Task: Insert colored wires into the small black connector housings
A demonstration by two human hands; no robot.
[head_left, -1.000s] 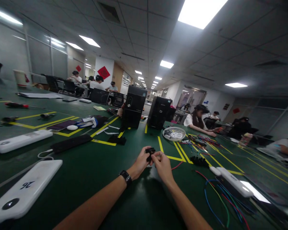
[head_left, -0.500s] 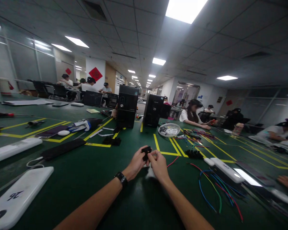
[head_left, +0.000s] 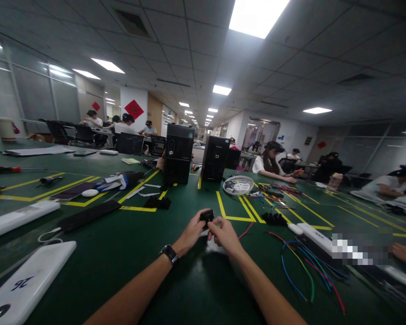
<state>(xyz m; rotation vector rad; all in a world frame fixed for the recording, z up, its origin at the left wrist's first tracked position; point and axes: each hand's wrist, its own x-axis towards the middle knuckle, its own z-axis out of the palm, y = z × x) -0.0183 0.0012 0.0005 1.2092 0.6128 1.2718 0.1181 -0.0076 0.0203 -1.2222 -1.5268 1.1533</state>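
- We grasp a small black component (head_left: 207, 216) in our left hand (head_left: 191, 232), its thumb and fingers closed around the sides; the part is raised in front of us, above the green table (head_left: 145, 289).
- Our right hand (head_left: 225, 234) meets it from the other side, thumb and forefinger brought together right at the part; we cannot tell whether they pinch anything.
- On our left wrist we wear a dark wristwatch (head_left: 169, 254).
- A red wire (head_left: 246, 230) lies just beyond our right hand, and a row of black pieces (head_left: 274, 219) sits farther right.
- Near our right forearm we see loose blue, green and red wires (head_left: 311, 266) spread on the tabletop.
- Ahead of us stand two black computer towers, the left one (head_left: 179, 153) and the right one (head_left: 216, 158), with a round white basket (head_left: 238, 185) in front and to the right.
- To our left lie a white device marked 26 (head_left: 34, 280) and a long black pouch (head_left: 89, 215).
- At the right, a co-worker (head_left: 272, 162) sits at the table.
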